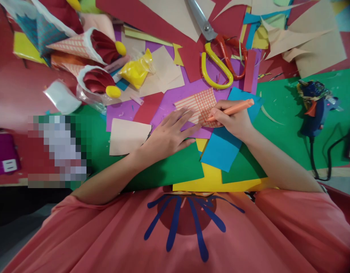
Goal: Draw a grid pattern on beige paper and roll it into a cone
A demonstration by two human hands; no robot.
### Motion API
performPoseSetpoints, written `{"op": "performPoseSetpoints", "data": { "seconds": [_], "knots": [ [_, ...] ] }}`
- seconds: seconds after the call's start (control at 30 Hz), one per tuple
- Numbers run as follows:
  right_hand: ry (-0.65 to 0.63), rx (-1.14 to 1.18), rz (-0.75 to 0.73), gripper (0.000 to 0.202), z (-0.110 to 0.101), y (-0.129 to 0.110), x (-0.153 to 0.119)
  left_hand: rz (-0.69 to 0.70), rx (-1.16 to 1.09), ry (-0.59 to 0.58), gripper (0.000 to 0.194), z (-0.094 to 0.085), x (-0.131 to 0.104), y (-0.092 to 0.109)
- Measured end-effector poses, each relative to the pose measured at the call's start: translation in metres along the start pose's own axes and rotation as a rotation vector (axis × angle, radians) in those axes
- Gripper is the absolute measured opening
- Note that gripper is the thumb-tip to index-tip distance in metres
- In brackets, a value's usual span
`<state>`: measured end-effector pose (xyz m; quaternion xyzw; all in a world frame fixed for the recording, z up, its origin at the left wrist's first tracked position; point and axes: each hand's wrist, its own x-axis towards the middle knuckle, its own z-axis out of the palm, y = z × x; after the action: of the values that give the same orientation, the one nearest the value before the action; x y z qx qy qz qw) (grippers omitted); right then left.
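Observation:
My right hand (230,117) is closed around an orange marker (239,107), its tip down on a cream paper piece (196,104). Orange lines cover that piece, crossed into a grid on its right part and running one way on its left. Spread flat, my left hand (173,131) rests with its fingers over the lower left of the same piece. Purple paper (166,108) lies beneath. A plain cream piece (126,136) is beside my left wrist, and a blue sheet (222,149) lies below my right hand.
Scissors (213,49) with yellow and red handles lie beyond my hands. Paper cones (81,45) and a yellow packet (136,70) are at the upper left. A blue glue gun (316,113) with a black cord sits at the right on green paper (280,140).

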<state>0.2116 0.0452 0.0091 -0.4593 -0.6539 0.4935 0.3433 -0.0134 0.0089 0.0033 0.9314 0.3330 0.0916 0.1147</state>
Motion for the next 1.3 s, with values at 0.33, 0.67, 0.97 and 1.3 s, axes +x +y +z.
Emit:
{"op": "performPoseSetpoints", "data": {
  "seconds": [0.33, 0.67, 0.97, 1.3],
  "knots": [
    [-0.042, 0.054, -0.017, 0.024, -0.0012, 0.0008, 0.0009, 0.012, -0.011, 0.023, 0.044, -0.0010, 0.0006, 0.0001],
    [0.137, 0.206, -0.011, 0.040, -0.0016, 0.0041, -0.0034, 0.064, -0.008, 0.028, 0.040, -0.0008, 0.0003, -0.0017],
    [0.100, 0.091, -0.022, 0.028, -0.0017, 0.0060, -0.0035, 0.188, -0.106, -0.021, 0.054, -0.0002, -0.0007, 0.0068],
    [0.115, -0.057, -0.021, 0.025, -0.0013, 0.0039, -0.0018, 0.123, -0.104, -0.004, 0.045, -0.0001, -0.0020, 0.0044]
  ]
}}
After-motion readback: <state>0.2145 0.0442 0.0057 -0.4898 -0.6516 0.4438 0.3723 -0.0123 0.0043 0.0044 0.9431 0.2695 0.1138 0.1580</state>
